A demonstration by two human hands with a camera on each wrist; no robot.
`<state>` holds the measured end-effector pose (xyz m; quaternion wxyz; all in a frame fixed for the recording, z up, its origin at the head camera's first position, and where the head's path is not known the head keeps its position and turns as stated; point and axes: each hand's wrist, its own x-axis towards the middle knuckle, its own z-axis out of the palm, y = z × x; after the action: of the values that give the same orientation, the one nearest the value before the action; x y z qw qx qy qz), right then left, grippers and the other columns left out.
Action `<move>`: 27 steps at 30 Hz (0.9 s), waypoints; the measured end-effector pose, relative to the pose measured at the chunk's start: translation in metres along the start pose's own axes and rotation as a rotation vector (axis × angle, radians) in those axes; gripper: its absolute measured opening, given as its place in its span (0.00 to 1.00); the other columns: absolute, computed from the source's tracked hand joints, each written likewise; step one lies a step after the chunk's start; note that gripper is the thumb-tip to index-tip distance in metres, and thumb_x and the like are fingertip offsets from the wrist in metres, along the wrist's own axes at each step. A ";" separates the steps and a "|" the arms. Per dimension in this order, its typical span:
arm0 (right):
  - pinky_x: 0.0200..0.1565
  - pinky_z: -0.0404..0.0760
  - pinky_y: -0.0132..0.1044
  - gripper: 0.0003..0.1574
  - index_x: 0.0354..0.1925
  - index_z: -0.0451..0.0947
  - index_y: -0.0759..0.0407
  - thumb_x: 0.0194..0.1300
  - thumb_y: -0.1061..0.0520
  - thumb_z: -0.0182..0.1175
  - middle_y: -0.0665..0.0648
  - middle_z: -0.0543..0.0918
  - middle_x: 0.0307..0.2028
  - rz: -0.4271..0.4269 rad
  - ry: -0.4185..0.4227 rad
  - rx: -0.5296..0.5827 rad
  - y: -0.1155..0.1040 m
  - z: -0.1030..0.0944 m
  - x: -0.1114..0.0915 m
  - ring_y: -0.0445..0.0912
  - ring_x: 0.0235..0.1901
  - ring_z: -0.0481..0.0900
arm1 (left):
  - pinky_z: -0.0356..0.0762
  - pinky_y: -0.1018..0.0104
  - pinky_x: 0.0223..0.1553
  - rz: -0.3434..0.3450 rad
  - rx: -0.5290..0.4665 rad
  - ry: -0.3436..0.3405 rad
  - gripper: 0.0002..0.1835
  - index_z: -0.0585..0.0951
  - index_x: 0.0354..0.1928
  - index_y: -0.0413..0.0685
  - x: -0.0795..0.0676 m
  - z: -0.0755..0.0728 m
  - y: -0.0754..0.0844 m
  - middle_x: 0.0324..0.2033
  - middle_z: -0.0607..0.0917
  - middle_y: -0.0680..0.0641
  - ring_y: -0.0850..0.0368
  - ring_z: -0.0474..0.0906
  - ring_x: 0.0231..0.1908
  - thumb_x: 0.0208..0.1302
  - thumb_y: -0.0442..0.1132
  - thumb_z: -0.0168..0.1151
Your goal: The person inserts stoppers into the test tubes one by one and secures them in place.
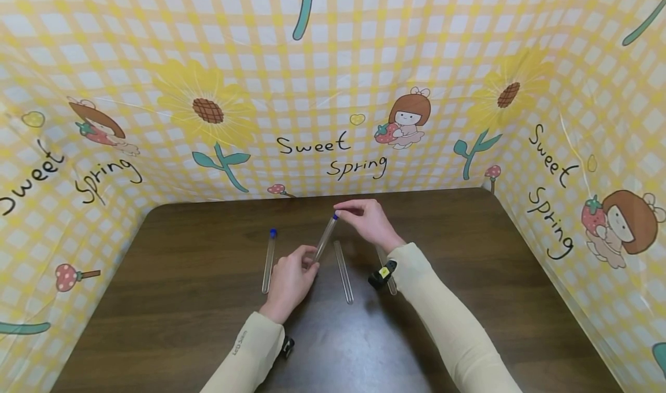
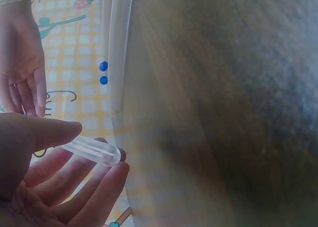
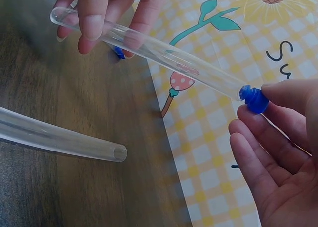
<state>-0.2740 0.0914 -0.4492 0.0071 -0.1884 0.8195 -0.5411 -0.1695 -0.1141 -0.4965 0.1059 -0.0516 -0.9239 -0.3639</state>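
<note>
My left hand [image 1: 291, 280] holds a clear glass test tube [image 3: 174, 60] near its rounded bottom, between thumb and fingers. The tube is tilted, its mouth up and to the right. At that mouth my right hand [image 1: 372, 222] pinches a blue stopper [image 3: 256, 99] between thumb and fingers. The stopper's narrow end meets the rim; how far it sits inside I cannot tell. In the left wrist view the rounded tube end shows beside the left thumb [image 2: 54, 131], and the tube's upper part is hidden.
Left of my hands lies a test tube [image 1: 269, 266] with a blue stopper [image 1: 273, 233]. An unstoppered tube [image 1: 343, 274] lies at centre; another [image 1: 392, 288] is partly hidden by my right wrist. Two loose blue stoppers [image 2: 103, 66] show in the left wrist view. Patterned cloth surrounds the brown table [image 1: 182, 300].
</note>
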 end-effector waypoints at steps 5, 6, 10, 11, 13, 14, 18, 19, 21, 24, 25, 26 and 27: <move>0.46 0.81 0.42 0.11 0.49 0.89 0.51 0.71 0.53 0.67 0.46 0.88 0.44 0.001 -0.009 0.001 0.002 0.001 -0.001 0.42 0.43 0.85 | 0.82 0.54 0.33 0.007 0.008 0.002 0.15 0.85 0.50 0.45 -0.001 0.000 0.000 0.32 0.89 0.51 0.59 0.86 0.30 0.62 0.34 0.72; 0.46 0.81 0.42 0.11 0.49 0.89 0.51 0.71 0.53 0.67 0.46 0.88 0.45 0.001 -0.012 0.001 0.002 0.002 -0.001 0.41 0.44 0.85 | 0.82 0.54 0.33 0.008 0.007 0.003 0.15 0.85 0.50 0.45 -0.001 0.000 -0.001 0.32 0.89 0.51 0.58 0.86 0.30 0.62 0.34 0.72; 0.47 0.81 0.42 0.11 0.49 0.89 0.51 0.71 0.52 0.67 0.46 0.88 0.45 0.002 -0.018 -0.001 0.002 0.003 -0.002 0.41 0.44 0.85 | 0.82 0.54 0.32 0.011 0.005 0.006 0.15 0.85 0.50 0.45 0.000 0.001 -0.001 0.32 0.89 0.51 0.58 0.86 0.30 0.62 0.33 0.72; 0.47 0.81 0.43 0.11 0.49 0.89 0.50 0.71 0.52 0.67 0.46 0.88 0.45 0.003 -0.018 -0.003 0.002 0.003 -0.002 0.41 0.44 0.85 | 0.82 0.54 0.32 0.010 0.005 0.006 0.15 0.85 0.50 0.45 0.000 0.000 -0.001 0.32 0.89 0.51 0.58 0.86 0.30 0.62 0.33 0.72; 0.47 0.81 0.43 0.11 0.49 0.89 0.50 0.71 0.52 0.67 0.46 0.88 0.45 0.004 -0.017 -0.004 0.002 0.003 -0.003 0.41 0.44 0.85 | 0.82 0.54 0.33 0.009 0.005 0.006 0.15 0.85 0.50 0.45 0.000 0.000 -0.001 0.32 0.89 0.51 0.58 0.86 0.30 0.62 0.33 0.72; 0.47 0.81 0.43 0.11 0.49 0.89 0.50 0.70 0.52 0.67 0.46 0.88 0.45 0.005 -0.018 -0.003 0.002 0.003 -0.003 0.41 0.44 0.85 | 0.82 0.54 0.33 0.008 0.004 0.006 0.15 0.85 0.50 0.45 0.000 0.000 -0.001 0.32 0.89 0.51 0.58 0.86 0.30 0.62 0.33 0.72; 0.48 0.81 0.43 0.12 0.50 0.89 0.50 0.71 0.52 0.67 0.46 0.88 0.46 0.011 -0.017 -0.003 0.003 0.004 -0.002 0.41 0.45 0.85 | 0.82 0.54 0.33 0.000 0.005 0.001 0.14 0.85 0.50 0.46 0.000 0.000 0.000 0.32 0.89 0.51 0.58 0.86 0.30 0.62 0.33 0.72; 0.48 0.81 0.43 0.12 0.51 0.89 0.50 0.71 0.52 0.66 0.46 0.88 0.46 0.015 -0.017 -0.003 0.003 0.004 -0.003 0.40 0.45 0.85 | 0.82 0.55 0.32 -0.001 0.005 0.000 0.14 0.85 0.50 0.46 0.000 0.000 0.000 0.32 0.89 0.51 0.58 0.86 0.30 0.62 0.33 0.73; 0.48 0.82 0.42 0.13 0.52 0.88 0.50 0.72 0.52 0.66 0.46 0.88 0.46 0.021 -0.021 0.002 0.004 0.006 -0.003 0.40 0.45 0.85 | 0.82 0.55 0.32 -0.008 0.008 -0.003 0.14 0.85 0.50 0.46 0.000 0.000 0.001 0.32 0.89 0.51 0.58 0.86 0.30 0.62 0.33 0.73; 0.49 0.82 0.42 0.14 0.54 0.87 0.51 0.73 0.52 0.64 0.47 0.88 0.47 0.030 -0.030 0.015 0.004 0.008 -0.004 0.41 0.44 0.86 | 0.82 0.55 0.31 -0.015 0.012 -0.004 0.14 0.85 0.50 0.47 0.000 0.000 0.002 0.31 0.89 0.51 0.58 0.86 0.29 0.62 0.34 0.73; 0.48 0.82 0.42 0.15 0.54 0.87 0.51 0.73 0.52 0.64 0.48 0.88 0.47 0.033 -0.032 0.020 0.003 0.008 -0.004 0.41 0.44 0.86 | 0.81 0.55 0.31 -0.014 0.012 -0.005 0.14 0.85 0.50 0.46 0.000 0.000 0.002 0.31 0.89 0.51 0.59 0.86 0.29 0.62 0.34 0.73; 0.48 0.82 0.42 0.15 0.55 0.87 0.52 0.73 0.52 0.64 0.48 0.88 0.47 0.033 -0.032 0.026 0.004 0.009 -0.005 0.41 0.44 0.86 | 0.81 0.56 0.31 -0.019 0.013 -0.006 0.14 0.85 0.50 0.47 0.000 0.000 0.002 0.31 0.89 0.51 0.59 0.86 0.29 0.62 0.34 0.73; 0.48 0.82 0.42 0.15 0.55 0.87 0.52 0.73 0.52 0.64 0.48 0.88 0.47 0.034 -0.032 0.030 0.004 0.010 -0.005 0.42 0.44 0.86 | 0.81 0.56 0.30 -0.022 0.013 -0.007 0.14 0.85 0.50 0.47 0.000 0.000 0.002 0.31 0.89 0.51 0.59 0.86 0.29 0.62 0.35 0.73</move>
<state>-0.2685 0.0857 -0.4575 0.0322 -0.1830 0.8141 -0.5502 -0.1687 -0.1123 -0.4951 0.0989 -0.0418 -0.9271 -0.3590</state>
